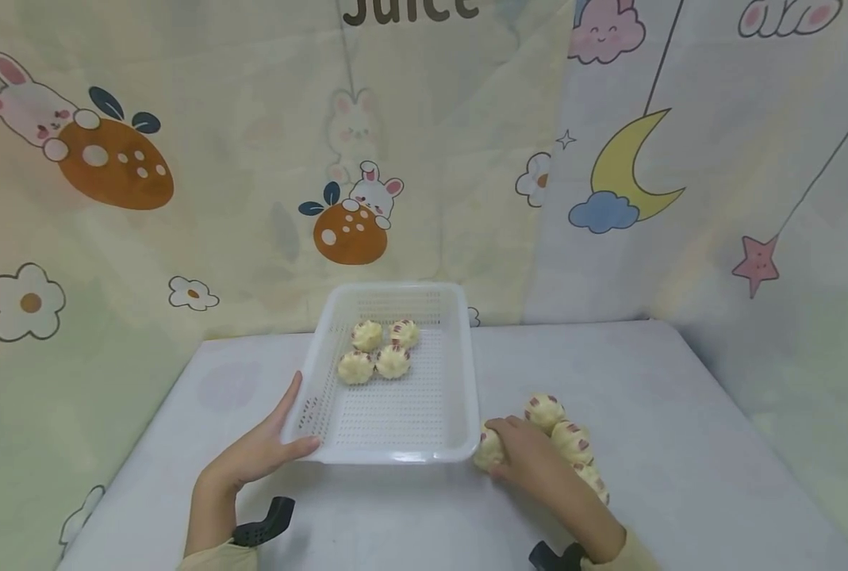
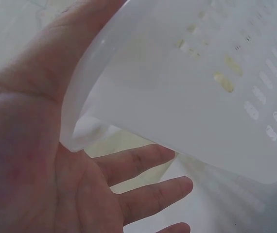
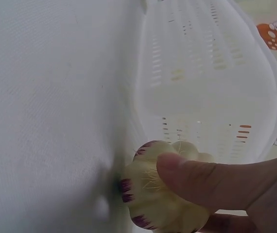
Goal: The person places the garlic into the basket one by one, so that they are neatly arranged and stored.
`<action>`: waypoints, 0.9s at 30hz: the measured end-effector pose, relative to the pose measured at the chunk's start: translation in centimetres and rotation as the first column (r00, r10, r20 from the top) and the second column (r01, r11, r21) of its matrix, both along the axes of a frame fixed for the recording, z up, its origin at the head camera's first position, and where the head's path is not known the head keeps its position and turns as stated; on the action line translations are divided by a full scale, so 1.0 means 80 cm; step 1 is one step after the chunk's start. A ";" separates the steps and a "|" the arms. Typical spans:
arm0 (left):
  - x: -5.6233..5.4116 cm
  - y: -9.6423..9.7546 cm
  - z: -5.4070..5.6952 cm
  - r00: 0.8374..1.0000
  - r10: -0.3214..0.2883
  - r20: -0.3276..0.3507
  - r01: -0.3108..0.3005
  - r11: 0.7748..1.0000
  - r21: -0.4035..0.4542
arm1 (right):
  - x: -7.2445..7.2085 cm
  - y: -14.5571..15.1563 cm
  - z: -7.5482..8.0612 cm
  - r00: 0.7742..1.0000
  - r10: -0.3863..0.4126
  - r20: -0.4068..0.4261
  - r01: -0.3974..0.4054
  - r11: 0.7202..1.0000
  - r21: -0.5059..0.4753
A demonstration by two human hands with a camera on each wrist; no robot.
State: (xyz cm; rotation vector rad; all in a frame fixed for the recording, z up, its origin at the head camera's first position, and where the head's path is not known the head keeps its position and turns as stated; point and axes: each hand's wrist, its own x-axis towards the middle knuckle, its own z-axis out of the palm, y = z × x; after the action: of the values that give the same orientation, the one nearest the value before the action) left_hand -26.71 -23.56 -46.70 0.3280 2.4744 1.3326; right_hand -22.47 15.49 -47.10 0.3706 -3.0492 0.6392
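Note:
A white plastic basket (image 1: 402,457) with slotted walls stands in the middle of the table. Inside it, several pale garlic bulbs (image 1: 393,362) with purple streaks sit in the far left part. At the basket's near left corner is my left hand (image 1: 262,448), thumb along the rim and the other fingers spread straight outside the wall. My right hand (image 1: 534,460) grips a garlic bulb (image 3: 150,194) just beyond the basket's near right corner. In the right wrist view the thumb presses on its rooty underside; the other fingers are mostly hidden behind the bulb.
More garlic bulbs (image 1: 572,441) lie in a row right of the basket, partly hidden by the right hand and forearm. The white table (image 1: 666,444) ends at a patterned cloth backdrop (image 1: 252,198) behind the basket. Each wrist wears a black mount (image 1: 266,523).

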 end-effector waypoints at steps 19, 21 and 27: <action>0.003 0.002 0.011 1.000 0.008 0.007 -0.008 1.000 0.009 | -0.005 0.008 0.024 0.994 -0.104 0.019 0.105 0.993 -0.053; 0.003 0.002 0.011 1.000 0.007 0.008 -0.007 1.000 0.008 | -0.003 0.009 0.026 0.995 -0.100 0.014 0.101 0.994 -0.050; 0.003 0.002 0.006 1.000 0.014 0.003 -0.014 1.000 -0.012 | 0.000 0.010 0.031 0.994 -0.103 -0.023 0.102 0.994 -0.046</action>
State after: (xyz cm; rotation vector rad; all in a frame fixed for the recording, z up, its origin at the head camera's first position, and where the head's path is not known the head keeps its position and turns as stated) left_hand -26.46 -23.42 -46.22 0.3064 2.4854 1.3218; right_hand -22.44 16.31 -44.64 0.2175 -3.0004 0.6906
